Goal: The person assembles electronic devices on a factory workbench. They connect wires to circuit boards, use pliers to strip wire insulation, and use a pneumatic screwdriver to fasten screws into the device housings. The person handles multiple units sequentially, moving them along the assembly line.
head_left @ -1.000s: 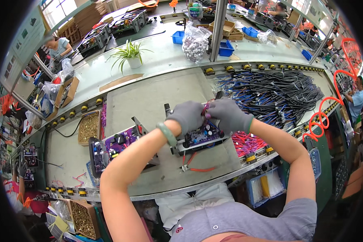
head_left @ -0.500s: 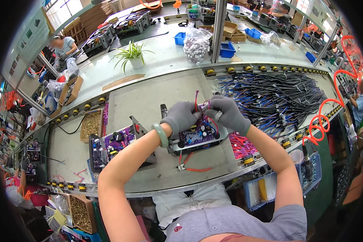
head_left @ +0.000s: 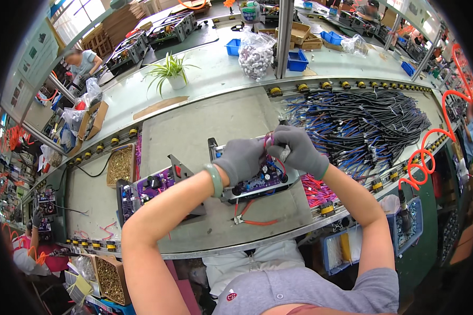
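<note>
Both gloved hands meet above a purple circuit board (head_left: 257, 185) seated in a metal frame. Between their fingertips rises a small loop of pinkish-red wire (head_left: 268, 139). My left hand (head_left: 243, 160), in a grey glove, is closed with its fingertips on the wire, low over the board. Opposite it, my right hand (head_left: 300, 151) pinches the same wire, with its fingers curled; the exact grip is partly hidden by the gloves. Just in front of the board lie orange-handled cutting pliers (head_left: 242, 218). A second purple board (head_left: 155, 185) in a frame sits left, partly behind my left forearm.
Right of the board spread black cables (head_left: 362, 123) and a heap of pink-red wires (head_left: 318, 191). A box of small brass-coloured parts (head_left: 121, 165) stands left. A coiled orange hose (head_left: 423, 163) hangs at right. A potted plant (head_left: 176, 73) stands on the far bench.
My hands have come closer together over the board, and the upright end of red wire has been drawn down into a small loop between the fingers. The view has shifted slightly.
</note>
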`<state>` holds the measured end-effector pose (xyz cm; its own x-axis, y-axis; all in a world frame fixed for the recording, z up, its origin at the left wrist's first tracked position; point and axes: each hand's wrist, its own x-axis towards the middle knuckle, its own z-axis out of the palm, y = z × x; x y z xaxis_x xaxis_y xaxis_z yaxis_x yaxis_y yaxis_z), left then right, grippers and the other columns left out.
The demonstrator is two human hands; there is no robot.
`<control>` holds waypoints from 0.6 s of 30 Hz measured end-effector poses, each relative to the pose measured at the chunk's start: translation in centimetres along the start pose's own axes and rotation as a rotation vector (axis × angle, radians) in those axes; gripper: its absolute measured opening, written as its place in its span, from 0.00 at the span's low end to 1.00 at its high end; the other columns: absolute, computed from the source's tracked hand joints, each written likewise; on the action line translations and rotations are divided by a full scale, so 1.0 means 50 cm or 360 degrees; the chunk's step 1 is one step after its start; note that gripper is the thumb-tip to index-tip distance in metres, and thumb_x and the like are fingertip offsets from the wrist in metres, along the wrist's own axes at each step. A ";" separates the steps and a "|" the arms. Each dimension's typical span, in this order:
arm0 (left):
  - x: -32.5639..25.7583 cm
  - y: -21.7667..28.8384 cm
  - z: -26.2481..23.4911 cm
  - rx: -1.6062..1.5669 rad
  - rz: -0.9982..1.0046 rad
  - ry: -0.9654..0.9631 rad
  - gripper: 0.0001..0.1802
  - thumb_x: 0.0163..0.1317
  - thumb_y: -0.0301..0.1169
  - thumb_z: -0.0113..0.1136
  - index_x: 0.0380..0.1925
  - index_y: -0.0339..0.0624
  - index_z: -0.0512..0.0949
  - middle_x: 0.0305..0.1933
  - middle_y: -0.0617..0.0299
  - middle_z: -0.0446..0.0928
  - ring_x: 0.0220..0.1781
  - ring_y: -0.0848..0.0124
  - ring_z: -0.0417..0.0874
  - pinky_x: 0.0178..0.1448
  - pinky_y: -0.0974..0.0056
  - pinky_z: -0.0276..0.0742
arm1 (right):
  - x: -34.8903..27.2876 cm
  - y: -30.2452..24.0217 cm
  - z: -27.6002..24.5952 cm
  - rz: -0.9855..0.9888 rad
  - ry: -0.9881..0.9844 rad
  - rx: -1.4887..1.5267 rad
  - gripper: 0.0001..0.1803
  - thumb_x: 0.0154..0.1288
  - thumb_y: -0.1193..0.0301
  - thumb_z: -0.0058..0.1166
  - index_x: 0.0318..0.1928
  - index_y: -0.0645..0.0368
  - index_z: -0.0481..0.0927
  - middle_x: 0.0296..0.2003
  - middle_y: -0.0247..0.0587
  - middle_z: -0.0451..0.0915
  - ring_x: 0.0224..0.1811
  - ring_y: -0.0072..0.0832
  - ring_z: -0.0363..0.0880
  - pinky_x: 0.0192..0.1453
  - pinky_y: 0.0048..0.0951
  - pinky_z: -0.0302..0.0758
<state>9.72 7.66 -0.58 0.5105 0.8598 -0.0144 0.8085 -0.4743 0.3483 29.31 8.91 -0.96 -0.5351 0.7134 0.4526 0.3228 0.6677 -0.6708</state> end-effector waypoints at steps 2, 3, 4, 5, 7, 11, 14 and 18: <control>0.000 0.000 0.003 0.0028 0.0005 0.0041 0.09 0.61 0.38 0.56 0.37 0.48 0.79 0.31 0.49 0.81 0.36 0.47 0.82 0.41 0.47 0.77 | 0.002 0.007 0.005 -0.0024 0.0052 0.0031 0.05 0.55 0.75 0.63 0.31 0.62 0.81 0.29 0.44 0.79 0.32 0.37 0.78 0.36 0.33 0.74; 0.005 0.007 -0.007 0.0056 -0.0026 -0.0044 0.09 0.62 0.38 0.56 0.37 0.48 0.79 0.31 0.49 0.81 0.36 0.47 0.82 0.41 0.47 0.77 | 0.000 0.004 0.007 -0.0028 0.0070 0.0044 0.05 0.54 0.75 0.63 0.31 0.62 0.81 0.29 0.44 0.79 0.31 0.37 0.78 0.36 0.33 0.74; 0.011 0.016 -0.021 0.0083 -0.0058 -0.0130 0.10 0.62 0.39 0.56 0.36 0.47 0.80 0.31 0.50 0.81 0.36 0.47 0.83 0.41 0.47 0.77 | 0.002 -0.006 -0.005 0.0115 -0.0003 0.0073 0.05 0.55 0.74 0.63 0.31 0.62 0.81 0.28 0.44 0.79 0.31 0.36 0.78 0.36 0.34 0.74; 0.011 0.022 -0.030 0.0110 -0.0090 -0.0216 0.10 0.62 0.39 0.56 0.36 0.47 0.80 0.31 0.50 0.81 0.36 0.48 0.83 0.41 0.48 0.77 | 0.000 -0.008 -0.004 0.0128 -0.0006 0.0088 0.06 0.55 0.74 0.63 0.31 0.62 0.81 0.28 0.44 0.79 0.31 0.36 0.78 0.36 0.34 0.74; 0.010 0.014 -0.021 0.0053 -0.0073 -0.0146 0.12 0.62 0.40 0.55 0.37 0.46 0.81 0.32 0.48 0.82 0.38 0.48 0.83 0.43 0.49 0.78 | 0.001 -0.011 -0.010 0.0132 0.0000 0.0100 0.06 0.55 0.73 0.64 0.32 0.62 0.81 0.28 0.44 0.79 0.30 0.36 0.77 0.36 0.33 0.73; 0.017 0.001 -0.046 -0.0224 -0.0032 -0.0097 0.16 0.62 0.40 0.56 0.43 0.43 0.81 0.35 0.50 0.83 0.39 0.55 0.84 0.45 0.54 0.78 | -0.012 -0.015 -0.009 0.0233 0.0339 0.0357 0.07 0.56 0.76 0.64 0.36 0.62 0.83 0.30 0.39 0.80 0.32 0.26 0.78 0.37 0.27 0.73; 0.022 0.018 -0.034 -0.1069 0.0022 0.0006 0.17 0.61 0.38 0.60 0.44 0.38 0.81 0.34 0.57 0.82 0.37 0.68 0.82 0.43 0.62 0.77 | -0.027 -0.019 -0.012 0.0234 0.0593 0.0165 0.07 0.57 0.77 0.63 0.38 0.61 0.83 0.32 0.37 0.80 0.34 0.24 0.78 0.39 0.26 0.74; 0.056 0.052 -0.002 -0.1424 -0.0042 0.0011 0.13 0.62 0.34 0.63 0.38 0.34 0.82 0.30 0.66 0.78 0.33 0.80 0.74 0.39 0.70 0.73 | -0.047 -0.024 -0.062 0.0107 0.0404 -0.0135 0.07 0.58 0.76 0.62 0.39 0.60 0.83 0.32 0.40 0.79 0.34 0.32 0.79 0.39 0.29 0.75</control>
<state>13.21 8.87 0.38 0.4908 0.8708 -0.0279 0.2876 -0.1317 0.9486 32.61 7.10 0.63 -0.3008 0.7799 0.5489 0.4208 0.6250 -0.6575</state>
